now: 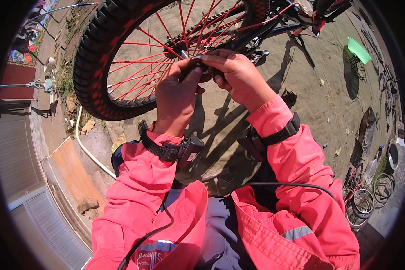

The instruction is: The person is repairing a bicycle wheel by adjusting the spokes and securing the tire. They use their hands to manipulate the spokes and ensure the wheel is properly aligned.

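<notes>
Tyre (86,67) partly beyond upper edge

Sunlit tan ground (330,123), gray slatted panels (20,150)

Both hands (179,92) close together before a red-spoked bicycle wheel (86,67), with a green container (359,50) farther right

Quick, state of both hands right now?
Left hand: closed on a small dark piece, kind unclear.
Right hand: closed at the same piece; exact grip partly hidden.
</notes>
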`<action>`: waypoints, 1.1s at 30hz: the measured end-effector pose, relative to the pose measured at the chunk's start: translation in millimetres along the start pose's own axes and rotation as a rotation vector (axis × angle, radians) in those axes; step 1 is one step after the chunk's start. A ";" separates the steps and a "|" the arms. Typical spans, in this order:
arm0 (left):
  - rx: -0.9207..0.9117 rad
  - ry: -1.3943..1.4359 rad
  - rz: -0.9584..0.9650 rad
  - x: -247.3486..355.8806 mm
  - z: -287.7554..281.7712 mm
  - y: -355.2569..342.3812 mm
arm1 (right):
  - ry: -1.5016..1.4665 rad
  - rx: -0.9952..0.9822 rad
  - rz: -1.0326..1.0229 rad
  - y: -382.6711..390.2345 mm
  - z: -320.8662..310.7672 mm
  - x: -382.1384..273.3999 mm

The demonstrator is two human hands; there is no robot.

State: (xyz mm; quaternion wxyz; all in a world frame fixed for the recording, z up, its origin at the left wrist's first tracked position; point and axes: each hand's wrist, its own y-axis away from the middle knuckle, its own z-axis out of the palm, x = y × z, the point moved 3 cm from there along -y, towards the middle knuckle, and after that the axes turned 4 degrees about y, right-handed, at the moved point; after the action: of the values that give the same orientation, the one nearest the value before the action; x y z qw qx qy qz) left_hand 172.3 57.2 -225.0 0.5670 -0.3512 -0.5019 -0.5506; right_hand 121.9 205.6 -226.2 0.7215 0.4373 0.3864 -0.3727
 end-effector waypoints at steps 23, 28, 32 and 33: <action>-0.064 -0.031 0.019 2.9 4.6 -1.3 | 0.077 -0.034 0.000 9.9 -1.1 1.2; -0.056 0.018 0.095 2.5 7.8 -0.3 | 0.062 0.002 -0.034 9.3 -1.2 1.5; -0.065 -0.020 0.090 4.6 8.4 0.6 | 0.001 0.012 -0.038 6.3 -3.4 2.4; -0.062 -0.020 0.089 4.9 9.1 1.3 | 0.000 0.008 -0.047 5.8 -3.9 2.8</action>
State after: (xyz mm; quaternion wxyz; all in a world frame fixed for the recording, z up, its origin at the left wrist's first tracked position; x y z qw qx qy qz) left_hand 171.3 64.7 -217.8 0.5747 -0.3961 -0.4744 -0.5365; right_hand 127.3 210.6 -227.9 0.7108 0.4308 0.3952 -0.3912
